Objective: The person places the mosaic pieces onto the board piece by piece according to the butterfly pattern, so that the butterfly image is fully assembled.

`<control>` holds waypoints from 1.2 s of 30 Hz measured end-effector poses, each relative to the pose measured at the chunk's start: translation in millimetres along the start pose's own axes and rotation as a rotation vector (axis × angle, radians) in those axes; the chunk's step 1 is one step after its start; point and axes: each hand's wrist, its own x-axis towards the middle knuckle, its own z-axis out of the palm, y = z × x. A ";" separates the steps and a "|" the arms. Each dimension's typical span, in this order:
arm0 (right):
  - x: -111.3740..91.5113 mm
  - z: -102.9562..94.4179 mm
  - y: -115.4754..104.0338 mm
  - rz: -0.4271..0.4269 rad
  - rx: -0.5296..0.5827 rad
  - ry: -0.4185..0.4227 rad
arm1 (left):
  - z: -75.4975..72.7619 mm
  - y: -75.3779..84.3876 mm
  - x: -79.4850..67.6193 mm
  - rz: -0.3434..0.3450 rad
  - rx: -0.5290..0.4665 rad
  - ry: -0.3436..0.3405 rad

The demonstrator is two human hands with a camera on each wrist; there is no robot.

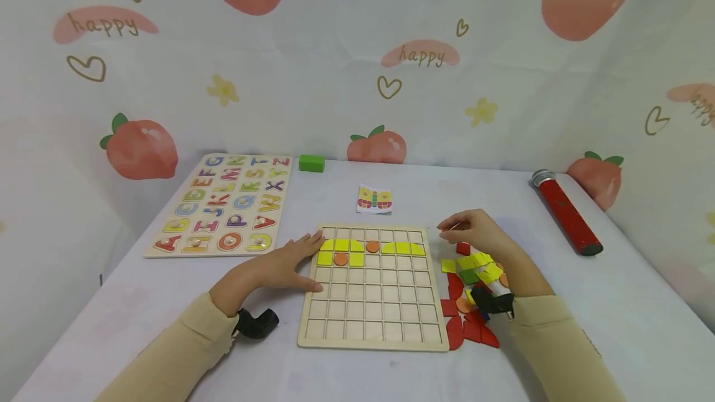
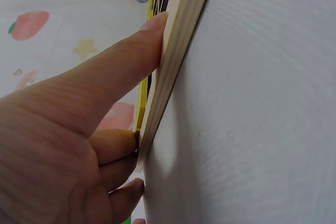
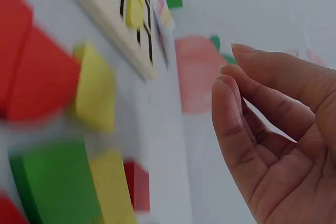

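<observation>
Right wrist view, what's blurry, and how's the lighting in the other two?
Right wrist: near green tile, red tiles, yellow tiles blurred, right hand sharper; left wrist: dim, soft shadow on the white tabletop beside the wooden grid board; head: brighter, fairly even light.

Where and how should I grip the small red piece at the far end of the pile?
Probably by its left and right edges, with the right hand coming from above on the far side. The red piece looks straight-sided, and yellow pieces lie close on its near side, while its far side looks free.
</observation>
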 end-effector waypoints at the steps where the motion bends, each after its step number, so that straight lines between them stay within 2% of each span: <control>1: -1.2 -4.4 4.6 0.025 -0.005 0.014 | -0.2 0.1 -0.1 -0.004 -0.001 0.000; 6: -4.8 -22.2 26.1 0.135 -0.023 0.065 | -1.3 0.6 -0.8 -0.002 -0.004 -0.002; 9: -7.1 -27.6 37.1 0.201 -0.010 0.075 | -0.3 0.5 -0.5 0.002 -0.007 0.001; 13: -9.8 -30.4 49.4 0.248 0.004 0.084 | 1.0 0.7 -0.5 0.002 -0.006 0.005; 21: -9.0 -28.8 67.0 0.287 -0.002 0.073 | -0.3 1.3 -0.7 -0.001 0.006 0.005; 30: -7.3 -26.2 66.1 0.261 -0.049 0.084 | -0.6 0.4 -1.3 0.001 0.006 0.008; 36: -8.5 -27.6 63.1 0.264 -0.015 0.080 | -0.7 0.7 -1.3 -0.002 0.000 0.000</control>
